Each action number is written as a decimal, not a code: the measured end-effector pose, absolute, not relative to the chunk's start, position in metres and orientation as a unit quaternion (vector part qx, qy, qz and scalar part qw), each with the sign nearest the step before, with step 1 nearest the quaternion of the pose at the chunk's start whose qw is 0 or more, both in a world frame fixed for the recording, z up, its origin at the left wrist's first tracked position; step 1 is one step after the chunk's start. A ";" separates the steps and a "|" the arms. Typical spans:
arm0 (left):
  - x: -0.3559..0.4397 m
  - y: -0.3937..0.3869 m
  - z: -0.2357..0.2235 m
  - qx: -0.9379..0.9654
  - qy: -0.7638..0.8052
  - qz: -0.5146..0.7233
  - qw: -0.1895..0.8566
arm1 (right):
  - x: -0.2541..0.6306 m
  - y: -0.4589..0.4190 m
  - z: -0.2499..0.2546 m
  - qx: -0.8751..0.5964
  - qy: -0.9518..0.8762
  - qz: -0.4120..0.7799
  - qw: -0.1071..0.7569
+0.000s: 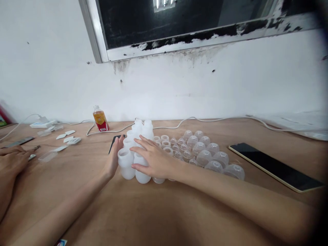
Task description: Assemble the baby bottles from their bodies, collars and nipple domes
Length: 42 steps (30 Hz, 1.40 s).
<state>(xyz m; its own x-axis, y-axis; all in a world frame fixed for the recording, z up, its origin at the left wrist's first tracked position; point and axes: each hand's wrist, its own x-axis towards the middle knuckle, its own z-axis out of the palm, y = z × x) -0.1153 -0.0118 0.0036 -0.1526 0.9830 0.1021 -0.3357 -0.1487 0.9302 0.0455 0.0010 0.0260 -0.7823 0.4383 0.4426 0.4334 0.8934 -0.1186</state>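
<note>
Head cam, looking fwd & down: person's two bare hands at a block of translucent white btls [130,135] standing upright on the wooden tbl [128,212], roughly mid-view. Btls run in two close rows from the near edge of the block back twd the wall [166,92]; the front L btl [126,165] shows an open mouth.

L hand [112,160] is at the L flank of the block, palm turned in, fingers close tog. & nearly straight, not curled round anything. R hand [153,157] lies across the R row, fingers spread wide & pointing L, over the btls; not closed on any one. Can't tell exactly which fingertips touch plastic.

Just R of the block, partly behind R hand & forearm: white rings [166,143], then small clear domed pcs [183,147], then bigger clear dome caps [204,158], all in rows running away from the person. Farther R, a phone [274,167] lies flat, screen dark. Another dark flat device [112,145] is partly hidden behind L hand.

Back near the wall: drink btl [100,119] w/ red-yellow label, upright, & a white cable [179,123] along the tbl. Far L, a co-worker's hand [14,159] at the edge of view, nr scattered white pcs [68,139] & a clear tray [48,156].
</note>
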 end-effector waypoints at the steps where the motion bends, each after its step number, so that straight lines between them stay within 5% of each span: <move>1: -0.114 -0.011 0.004 0.389 0.403 0.650 0.513 | 0.045 0.002 0.025 -0.233 -0.943 0.006 0.238; 8: -0.107 -0.006 0.003 0.354 0.351 0.647 0.577 | 0.046 0.009 0.022 -0.249 -0.934 -0.003 0.257; 27: -0.101 0.002 -0.004 0.328 0.340 0.689 0.550 | 0.054 0.004 0.035 -0.279 -0.923 -0.007 0.266; 33: -0.112 -0.014 0.009 0.472 0.382 0.760 0.230 | 0.099 -0.015 0.029 -0.332 -0.912 -0.061 0.231; 37: -0.083 -0.065 0.012 0.745 0.397 0.535 -0.038 | 0.119 -0.031 0.003 -0.342 -0.921 -0.071 0.172; 40: -0.051 -0.095 -0.007 0.875 0.400 0.269 -0.043 | 0.117 -0.042 -0.014 -0.296 -0.941 -0.092 0.134; 42: -0.037 -0.102 -0.023 0.880 0.432 0.196 -0.021 | 0.113 -0.046 -0.022 -0.279 -0.947 -0.108 0.114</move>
